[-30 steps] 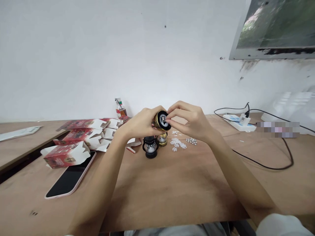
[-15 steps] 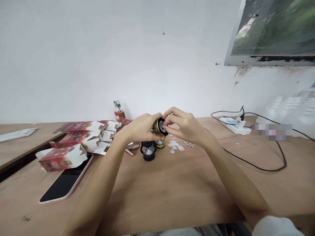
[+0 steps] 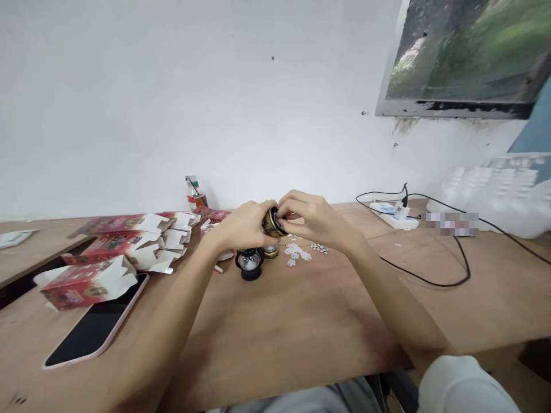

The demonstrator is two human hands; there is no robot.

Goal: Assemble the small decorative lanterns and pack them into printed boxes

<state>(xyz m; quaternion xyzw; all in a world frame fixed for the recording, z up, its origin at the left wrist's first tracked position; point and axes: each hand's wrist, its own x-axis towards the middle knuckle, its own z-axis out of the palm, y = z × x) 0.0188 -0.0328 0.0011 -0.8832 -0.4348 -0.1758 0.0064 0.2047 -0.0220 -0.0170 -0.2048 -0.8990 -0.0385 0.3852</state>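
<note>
Gold and black, a small lantern (image 3: 270,225) is tilted in the left hand's (image 3: 241,226) grip above an upright black lantern (image 3: 249,265). Its round base faced the viewer more a second ago; now the right hand's (image 3: 316,219) bent fingers cover much of it. Whether they pinch anything, I cannot tell.

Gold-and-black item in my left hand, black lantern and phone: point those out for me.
Gold-and-black item (image 3: 270,225): head view, on its gold side.
Black lantern (image 3: 249,262): head view, on its clear globe.
Phone (image 3: 97,330): head view, on its dark screen.
</note>
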